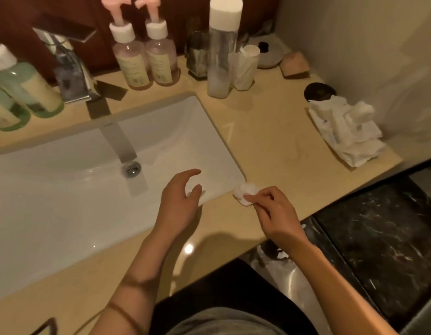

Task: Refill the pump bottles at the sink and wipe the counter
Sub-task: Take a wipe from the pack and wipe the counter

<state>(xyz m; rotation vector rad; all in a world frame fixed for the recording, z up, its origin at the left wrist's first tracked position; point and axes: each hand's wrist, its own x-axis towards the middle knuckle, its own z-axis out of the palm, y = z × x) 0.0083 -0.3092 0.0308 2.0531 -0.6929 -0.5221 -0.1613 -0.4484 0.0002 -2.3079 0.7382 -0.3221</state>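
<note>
My right hand [273, 209] pinches a small white cotton pad [246, 192] against the beige counter [270, 141] at the sink's near right corner. My left hand [180, 201] hovers over the white sink basin [64, 189] with fingers loosely spread and nothing in it. Two clear pump bottles with pink pumps [134, 56] [161, 54] stand at the back behind the sink. A tall clear bottle with a white cap [221, 49] stands to their right.
Green bottles [23, 93] stand at the back left beside the chrome faucet [71, 68]. A pack of white pads [347, 131] lies at the counter's right end, near a dark round lid [318, 91]. A cup of cotton swabs [246, 66] and a glass stand behind. Dark marble lies below the counter edge.
</note>
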